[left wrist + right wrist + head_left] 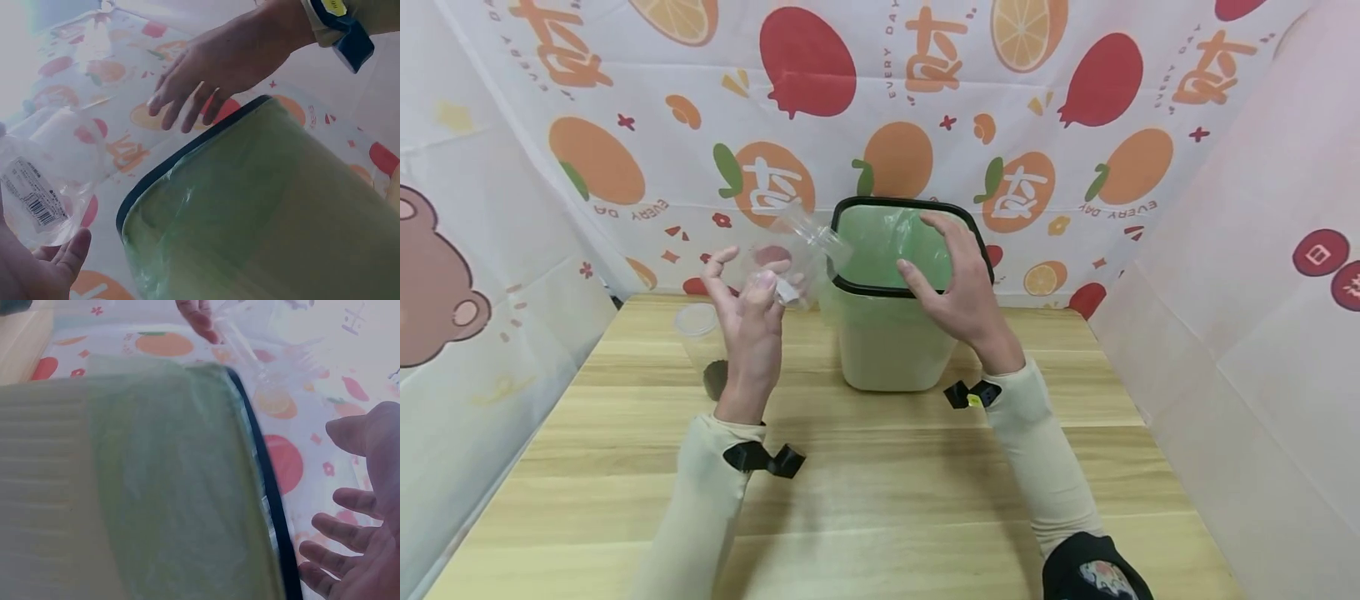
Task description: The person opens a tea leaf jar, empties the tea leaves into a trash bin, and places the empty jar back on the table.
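My left hand (751,321) grips a clear plastic bottle (50,181) with a white barcode label, raised to the left of the bin. In the head view the bottle's narrower end tilts toward the black rim. A pale green bin (898,350) with a green liner bag (880,242) stands upright at the back of the table. Over its right side hovers my right hand (958,292), fingers spread and bent a little, holding nothing. The right wrist view shows that hand's thumb and fingers apart, beside the dark rim (265,475).
Behind the left hand stands a clear plastic container (696,325), partly hidden. A dark brown rounded object (715,380) shows beside that wrist. Fruit-printed cloth (850,108) hangs behind the wooden table (880,500), with pale cloth at both sides.
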{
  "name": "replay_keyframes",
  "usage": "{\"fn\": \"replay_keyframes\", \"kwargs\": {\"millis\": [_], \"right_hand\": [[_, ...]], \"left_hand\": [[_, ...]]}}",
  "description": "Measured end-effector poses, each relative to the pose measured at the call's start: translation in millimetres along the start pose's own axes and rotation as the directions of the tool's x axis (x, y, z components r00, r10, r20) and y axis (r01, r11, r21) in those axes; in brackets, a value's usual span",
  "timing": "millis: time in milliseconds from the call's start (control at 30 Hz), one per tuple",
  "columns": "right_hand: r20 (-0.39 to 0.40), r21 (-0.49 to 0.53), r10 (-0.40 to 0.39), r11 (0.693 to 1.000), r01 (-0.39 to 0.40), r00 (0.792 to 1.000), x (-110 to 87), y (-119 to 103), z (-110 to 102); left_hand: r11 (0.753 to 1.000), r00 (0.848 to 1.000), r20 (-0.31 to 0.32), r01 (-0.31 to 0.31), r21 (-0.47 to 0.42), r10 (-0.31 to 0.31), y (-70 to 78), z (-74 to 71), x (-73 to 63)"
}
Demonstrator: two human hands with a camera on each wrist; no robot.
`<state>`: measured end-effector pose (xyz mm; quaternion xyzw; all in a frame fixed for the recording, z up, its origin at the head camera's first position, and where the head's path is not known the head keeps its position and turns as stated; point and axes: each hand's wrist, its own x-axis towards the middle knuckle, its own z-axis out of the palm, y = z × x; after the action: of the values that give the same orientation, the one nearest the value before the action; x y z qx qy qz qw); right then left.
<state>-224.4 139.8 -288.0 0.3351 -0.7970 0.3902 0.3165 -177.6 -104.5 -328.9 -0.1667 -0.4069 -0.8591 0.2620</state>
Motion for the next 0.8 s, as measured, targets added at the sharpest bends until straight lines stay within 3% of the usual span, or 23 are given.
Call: {"fn": "replay_keyframes", "kwargs": {"millis": [167,333,467,567,700,800], "right_hand": [[-0.02,0.012,-0.032,0.999,0.032,0.999,-4.7,-11,-3],[-0.008,0.025,-0.025,0.999,0.025,1.0,-14.9,-20,-7],[0.002,0.032,-0.027,0.999,0.027,1.0,-26.2,-25,-10],[0.005,0.04,-0.029,0.999,0.029,1.0,-35.7,-27,-12],[0.006,0.042,-0.034,0.999,0.034,0.999,-49.7,-29,-13],[0.014,0.039,-0.036,0.999,0.035,0.999,-60.5,-30,-13]], "left_hand": [[0.999,0.999,0.001,0.036,-0.026,-0.036,5.0,-0.5,-13.8],[0.985,0.994,0.009,0.113,-0.128,-0.112,10.6,-2.9,-32.5],[0.967,0.98,0.102,0.186,-0.175,-0.17,10.5,-6.8,-48.3],[0.958,0.963,0.207,0.215,-0.191,-0.175,8.4,-10.8,-59.3],[0.945,0.927,0.344,0.238,-0.225,-0.151,3.2,-15.1,-71.1],[0.952,0.901,0.407,0.243,-0.185,-0.151,-1.9,-18.1,-79.3]]}}
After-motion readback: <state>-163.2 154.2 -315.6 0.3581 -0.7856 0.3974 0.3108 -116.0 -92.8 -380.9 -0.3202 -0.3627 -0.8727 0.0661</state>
